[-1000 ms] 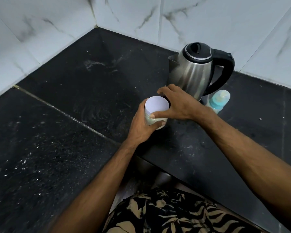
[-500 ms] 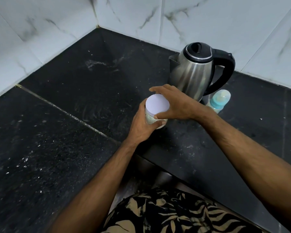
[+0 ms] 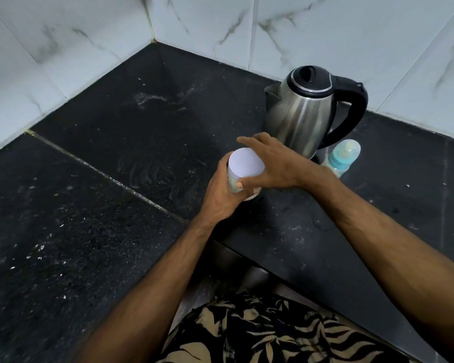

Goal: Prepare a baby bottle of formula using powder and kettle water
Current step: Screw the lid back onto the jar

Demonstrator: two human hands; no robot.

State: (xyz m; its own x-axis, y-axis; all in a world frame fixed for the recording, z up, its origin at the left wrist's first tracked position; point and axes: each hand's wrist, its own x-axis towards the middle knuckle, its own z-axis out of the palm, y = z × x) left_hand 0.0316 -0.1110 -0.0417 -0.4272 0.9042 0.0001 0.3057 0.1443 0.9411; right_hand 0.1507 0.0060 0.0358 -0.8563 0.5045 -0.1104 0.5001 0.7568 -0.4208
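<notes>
A small powder jar (image 3: 232,182) with a flat white lid (image 3: 245,163) stands on the black counter (image 3: 95,231). My left hand (image 3: 220,199) grips the jar's body from the left. My right hand (image 3: 275,166) lies across the lid from the right, thumb on its near rim and fingers spread over its far side. Behind them stands a steel kettle (image 3: 303,113) with a black lid and handle. A baby bottle (image 3: 342,157) with a blue collar and a clear cap stands to the kettle's right.
White marble-pattern wall tiles (image 3: 63,48) close the corner at the left and back. White dust smears (image 3: 152,98) mark the counter behind the jar. The counter's front edge (image 3: 260,258) runs just in front of my body.
My right hand has turned on the lid, its fingers stretching out to the left and its thumb sliding along the near rim. The left hand and jar stay where they were.
</notes>
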